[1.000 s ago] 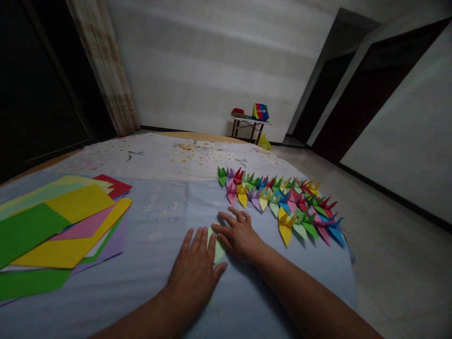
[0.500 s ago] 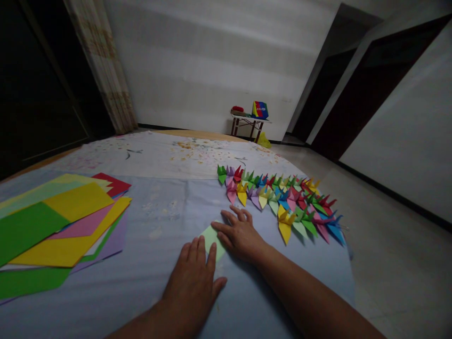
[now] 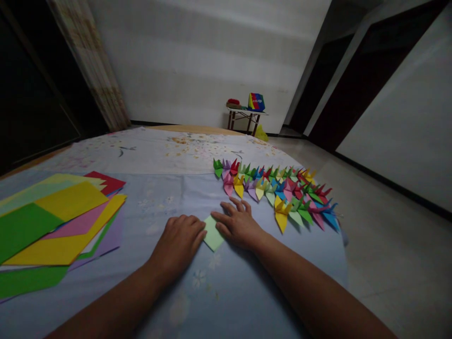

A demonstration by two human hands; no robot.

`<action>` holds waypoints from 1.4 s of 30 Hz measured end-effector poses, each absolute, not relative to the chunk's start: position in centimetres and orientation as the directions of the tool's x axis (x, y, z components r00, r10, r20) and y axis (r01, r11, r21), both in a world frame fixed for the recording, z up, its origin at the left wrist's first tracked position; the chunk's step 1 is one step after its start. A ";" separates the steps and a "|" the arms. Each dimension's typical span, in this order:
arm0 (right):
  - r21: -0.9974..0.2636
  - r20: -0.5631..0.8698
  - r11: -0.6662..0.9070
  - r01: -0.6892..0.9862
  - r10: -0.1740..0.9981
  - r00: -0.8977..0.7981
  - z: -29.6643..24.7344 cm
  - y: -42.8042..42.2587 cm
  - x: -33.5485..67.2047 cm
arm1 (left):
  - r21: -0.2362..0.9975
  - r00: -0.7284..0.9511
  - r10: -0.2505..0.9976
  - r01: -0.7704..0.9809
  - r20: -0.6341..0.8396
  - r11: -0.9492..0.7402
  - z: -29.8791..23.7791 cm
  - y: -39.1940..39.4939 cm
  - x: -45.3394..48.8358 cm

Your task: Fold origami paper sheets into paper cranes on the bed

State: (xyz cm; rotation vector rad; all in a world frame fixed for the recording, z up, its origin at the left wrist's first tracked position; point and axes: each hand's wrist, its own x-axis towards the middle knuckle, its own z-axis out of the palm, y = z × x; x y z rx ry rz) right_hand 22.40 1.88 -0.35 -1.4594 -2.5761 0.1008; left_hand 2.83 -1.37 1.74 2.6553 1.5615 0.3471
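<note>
A small folded square of light green origami paper (image 3: 213,235) lies on the blue cloth between my hands, one corner pointing towards me. My left hand (image 3: 179,240) is at its left corner, fingers curled together and thumb and fingertips closed on the paper's edge. My right hand (image 3: 239,225) rests on the paper's right side with its fingers stretched out and apart, fingertips touching the paper. Beyond it, several folded paper cranes (image 3: 281,214) in many colours stand in rows.
Overlapping sheets of coloured paper (image 3: 76,202) are spread at the left. A flowered tablecloth (image 3: 197,292) covers the round table. A small stand (image 3: 247,112) with a multicoloured box (image 3: 256,101) is by the far wall, a yellow bag (image 3: 261,133) beside it.
My left hand has moved from lying flat over the paper to its left corner, with the fingers now curled. More of the paper shows. My right hand stays at the right side.
</note>
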 end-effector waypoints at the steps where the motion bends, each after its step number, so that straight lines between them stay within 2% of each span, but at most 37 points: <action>1: -0.147 0.123 0.516 0.844 0.856 -0.502 -0.4 1.9 22.4 | 0.142 0.470 0.865 0.858 0.175 -0.494 1.5 -1.4 2.9; 10: -0.157 0.086 0.531 0.833 0.848 -0.524 -0.5 2.2 23.3 | 0.021 0.430 0.887 0.898 0.167 -0.439 0.1 -2.9 4.5; 16: -0.176 0.020 0.530 0.829 0.844 -0.536 0.1 2.6 24.5 | -0.005 0.433 0.891 0.900 0.138 -0.436 0.1 -2.7 4.4; 21: -0.165 0.065 0.549 0.820 0.835 -0.546 0.2 2.9 25.9 | -0.014 0.426 0.898 0.904 0.113 -0.428 0.4 -2.6 4.5; 29: -0.307 0.293 0.624 0.718 0.780 -0.553 0.3 3.6 26.5 | 0.047 0.416 0.906 0.906 0.073 -0.420 0.4 -2.5 4.4; 35: -0.355 0.168 0.631 0.690 0.769 -0.616 -0.1 3.6 26.1 | 0.125 0.424 0.893 0.888 0.149 -0.442 -0.8 -1.6 3.9; 38: -0.387 0.164 0.617 0.686 0.778 -0.607 -0.2 3.8 26.3 | 0.172 0.417 0.882 0.874 0.219 -0.455 -1.3 -1.0 3.8; 42: -0.401 0.174 0.608 0.685 0.785 -0.595 -0.5 4.0 26.3 | 0.165 0.395 0.879 0.880 0.268 -0.446 -1.3 -0.6 4.1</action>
